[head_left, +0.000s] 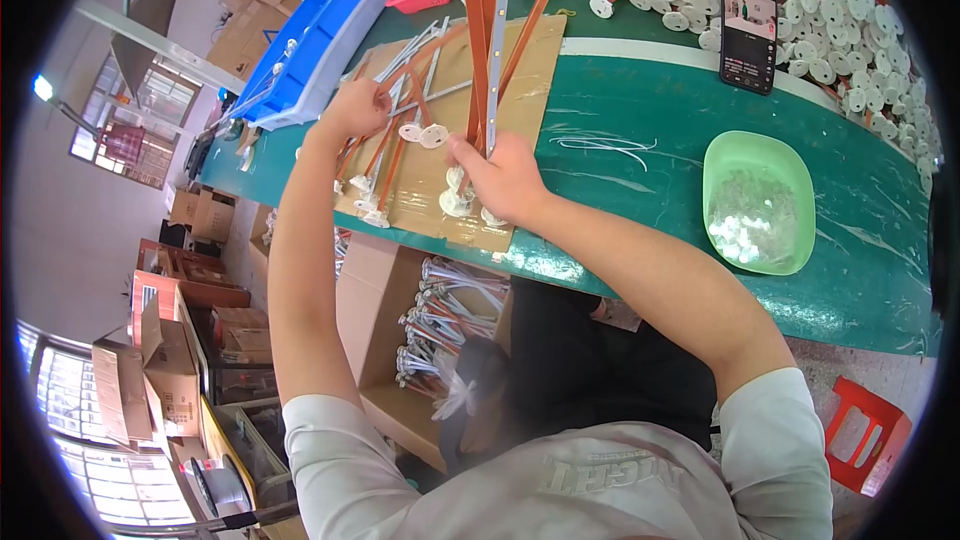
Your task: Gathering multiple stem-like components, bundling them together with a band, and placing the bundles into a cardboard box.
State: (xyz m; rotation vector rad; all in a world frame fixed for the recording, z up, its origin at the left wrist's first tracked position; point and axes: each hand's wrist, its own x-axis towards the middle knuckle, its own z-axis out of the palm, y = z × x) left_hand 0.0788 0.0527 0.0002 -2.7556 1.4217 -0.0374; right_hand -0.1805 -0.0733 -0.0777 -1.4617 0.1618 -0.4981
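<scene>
Right hand grips orange strips and one LED strip above the right side of the cardboard sheet.
At left, the left hand is curled; whether it pinches something, I cannot tell.

The top edge cuts off the raised orange strips.

A bunch of narrow strips stands nearly upright in the right hand, mostly orange-brown, with one pale strip among them (small yellowish squares dot its face). White discs cluster at the bunch's lower end. Loose strips, some orange, some silvery, lie crossing one another on the cardboard around the left hand, several ending in similar discs.
</scene>
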